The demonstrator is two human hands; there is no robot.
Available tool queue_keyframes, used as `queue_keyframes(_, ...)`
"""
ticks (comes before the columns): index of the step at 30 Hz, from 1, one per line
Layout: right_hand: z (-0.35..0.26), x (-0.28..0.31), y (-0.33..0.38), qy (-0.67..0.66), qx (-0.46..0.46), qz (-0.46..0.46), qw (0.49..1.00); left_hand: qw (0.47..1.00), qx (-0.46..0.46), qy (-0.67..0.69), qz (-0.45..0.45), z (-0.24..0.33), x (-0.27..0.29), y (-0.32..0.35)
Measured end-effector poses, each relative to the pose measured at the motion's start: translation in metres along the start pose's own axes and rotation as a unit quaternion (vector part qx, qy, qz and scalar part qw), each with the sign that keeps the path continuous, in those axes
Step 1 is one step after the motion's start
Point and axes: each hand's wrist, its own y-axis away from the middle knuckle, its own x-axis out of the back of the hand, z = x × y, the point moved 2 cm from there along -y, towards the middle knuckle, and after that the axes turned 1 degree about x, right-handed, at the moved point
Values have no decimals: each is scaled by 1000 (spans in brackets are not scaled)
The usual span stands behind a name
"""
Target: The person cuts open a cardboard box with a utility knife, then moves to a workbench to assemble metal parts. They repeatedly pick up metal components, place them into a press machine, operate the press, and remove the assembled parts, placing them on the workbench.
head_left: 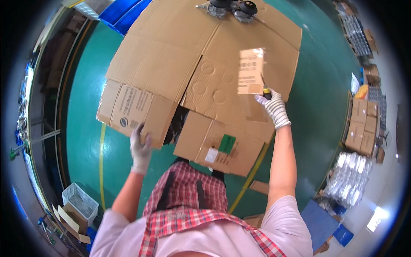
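Note:
My right hand, in a striped work glove, is closed on a screwdriver with a yellow and black handle. Its thin shaft points away from me along the right edge of a small printed cardboard piece. I cannot tell whether that piece is also gripped. Below both lies a large spread of flattened cardboard. On the left, my gloved left hand is open, fingers apart and slightly blurred, beside the near edge of a printed cardboard flap. It holds nothing.
Two black-topped metal parts sit at the cardboard's far edge. A dark gap splits the near side. Beyond is a blue bin. A white crate stands lower left; stacked cartons and wrapped silvery goods line the right.

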Motion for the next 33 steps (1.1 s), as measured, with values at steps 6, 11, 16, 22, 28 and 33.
queue_keyframes(6, -198, 0, 166, 13, 105, -77, 991, 961, -257, -34, -98, 194, 67, -47)
queue_keyframes(11, -250, -27, 258, 166, 191, -68, 965, 938, -322, -2, -127, 202, 115, 3)
queue_keyframes(16, -260, -81, 353, 236, 252, -189, 919, 851, -461, -85, -236, 198, 172, 42)
queue_keyframes(22, -181, -186, 420, 228, 187, -31, 955, 837, -317, -142, -423, 140, 180, 109)
queue_keyframes(28, -196, -257, 499, 133, 66, -36, 988, 755, -254, -148, -586, 105, 201, 164)
queue_keyframes(33, -210, -293, 563, 46, 60, 16, 997, 708, -227, -116, -659, 108, 239, 200)
